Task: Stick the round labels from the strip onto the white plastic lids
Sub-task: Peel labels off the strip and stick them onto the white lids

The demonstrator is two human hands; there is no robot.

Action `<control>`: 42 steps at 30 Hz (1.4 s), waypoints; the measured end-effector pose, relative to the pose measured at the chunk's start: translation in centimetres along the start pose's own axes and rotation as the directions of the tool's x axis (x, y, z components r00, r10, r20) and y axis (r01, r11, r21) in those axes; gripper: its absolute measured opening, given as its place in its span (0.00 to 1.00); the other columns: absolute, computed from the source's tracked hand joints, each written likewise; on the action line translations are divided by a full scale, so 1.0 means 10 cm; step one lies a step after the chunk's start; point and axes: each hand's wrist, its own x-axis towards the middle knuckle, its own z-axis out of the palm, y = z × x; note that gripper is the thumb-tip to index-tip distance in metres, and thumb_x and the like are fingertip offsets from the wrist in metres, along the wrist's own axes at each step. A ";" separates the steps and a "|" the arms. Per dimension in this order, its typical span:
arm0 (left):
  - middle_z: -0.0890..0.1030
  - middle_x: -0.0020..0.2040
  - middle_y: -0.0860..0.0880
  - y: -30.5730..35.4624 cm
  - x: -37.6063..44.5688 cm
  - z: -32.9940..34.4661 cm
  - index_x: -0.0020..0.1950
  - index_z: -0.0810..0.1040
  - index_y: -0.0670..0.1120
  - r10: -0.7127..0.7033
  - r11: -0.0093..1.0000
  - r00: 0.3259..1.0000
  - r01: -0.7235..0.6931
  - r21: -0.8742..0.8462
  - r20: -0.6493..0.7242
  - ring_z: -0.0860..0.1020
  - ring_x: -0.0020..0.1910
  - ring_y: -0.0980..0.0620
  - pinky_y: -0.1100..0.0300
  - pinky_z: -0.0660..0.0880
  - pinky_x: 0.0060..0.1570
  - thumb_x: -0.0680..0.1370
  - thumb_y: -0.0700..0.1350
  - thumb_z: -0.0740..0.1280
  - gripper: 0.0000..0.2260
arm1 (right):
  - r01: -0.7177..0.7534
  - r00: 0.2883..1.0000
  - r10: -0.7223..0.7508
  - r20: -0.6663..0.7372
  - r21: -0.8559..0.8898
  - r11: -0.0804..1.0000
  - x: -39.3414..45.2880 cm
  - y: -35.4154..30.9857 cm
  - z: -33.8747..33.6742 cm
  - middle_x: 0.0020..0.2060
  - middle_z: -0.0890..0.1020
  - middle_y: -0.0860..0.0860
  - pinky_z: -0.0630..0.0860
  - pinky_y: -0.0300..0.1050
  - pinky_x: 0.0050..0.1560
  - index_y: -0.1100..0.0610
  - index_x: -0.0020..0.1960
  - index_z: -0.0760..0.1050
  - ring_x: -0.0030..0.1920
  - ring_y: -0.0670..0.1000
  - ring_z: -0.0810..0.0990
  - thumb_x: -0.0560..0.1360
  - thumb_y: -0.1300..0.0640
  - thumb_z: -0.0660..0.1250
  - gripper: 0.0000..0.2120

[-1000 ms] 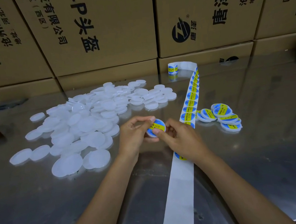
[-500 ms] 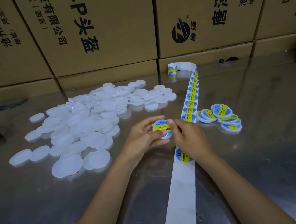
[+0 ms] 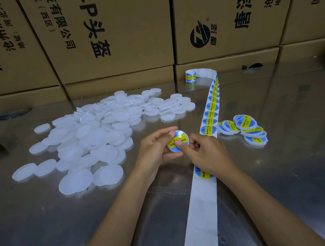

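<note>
A: Which step is it now?

B: I think it is the pressing step. The left hand (image 3: 156,149) holds one lid (image 3: 178,143) at its rim, fingers curled around it. The label (image 3: 179,140) already lies on the lid face. The right hand (image 3: 205,154) is mostly closed, and its thumb (image 3: 180,144) presses on the label.

A: Where is this lid?

B: Above the table (image 3: 283,170), near the centre, just at 9 o'clock of the strip (image 3: 203,208).

A: And what comes next?

B: In my judgement, rub the edges flat, then put the lid with the finished lids (image 3: 244,130) at 3 o'clock. After that, take a plain one from the pile (image 3: 91,140) at 10 o'clock and peel the next label (image 3: 203,173), which shows just under the right wrist.

A: Any risk?

B: A wrinkle or an off-centre label, maybe.
</note>
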 end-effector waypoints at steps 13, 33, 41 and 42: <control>0.86 0.55 0.45 0.02 0.04 0.00 0.68 0.76 0.53 -0.012 1.000 1.000 0.012 0.002 0.014 0.85 0.51 0.42 0.51 0.84 0.43 0.81 0.42 0.68 0.16 | -0.291 0.901 0.424 -0.091 0.597 0.747 0.18 0.06 -0.16 0.28 0.71 0.50 0.66 0.38 0.28 0.63 0.37 0.72 0.25 0.45 0.66 0.82 0.48 0.61 0.21; 0.75 0.68 0.44 -0.24 0.81 -0.12 0.68 0.76 0.40 0.391 0.402 0.920 -0.153 0.903 -0.018 0.73 0.67 0.47 0.63 0.65 0.66 0.81 0.36 0.62 0.15 | -0.336 0.693 0.712 0.115 0.925 0.178 0.30 0.18 -0.30 0.29 0.72 0.53 0.71 0.36 0.21 0.60 0.42 0.74 0.21 0.46 0.70 0.79 0.63 0.56 0.10; 0.72 0.66 0.42 -0.25 1.42 -0.13 0.68 0.79 0.45 0.333 0.187 0.940 0.013 0.982 -0.076 0.71 0.66 0.42 0.48 0.68 0.68 0.80 0.52 0.66 0.19 | -0.350 0.701 0.708 0.084 0.906 0.239 0.34 0.20 -0.22 0.28 0.72 0.53 0.69 0.37 0.21 0.60 0.42 0.74 0.21 0.46 0.69 0.78 0.64 0.56 0.10; 0.72 0.64 0.43 -0.25 1.45 -0.13 0.64 0.81 0.45 0.352 0.225 0.930 0.019 0.974 -0.100 0.72 0.64 0.43 0.50 0.69 0.66 0.79 0.52 0.68 0.17 | -0.349 0.704 0.705 0.087 0.907 0.236 0.34 0.20 -0.22 0.27 0.72 0.52 0.69 0.37 0.21 0.60 0.41 0.74 0.21 0.46 0.69 0.78 0.64 0.56 0.10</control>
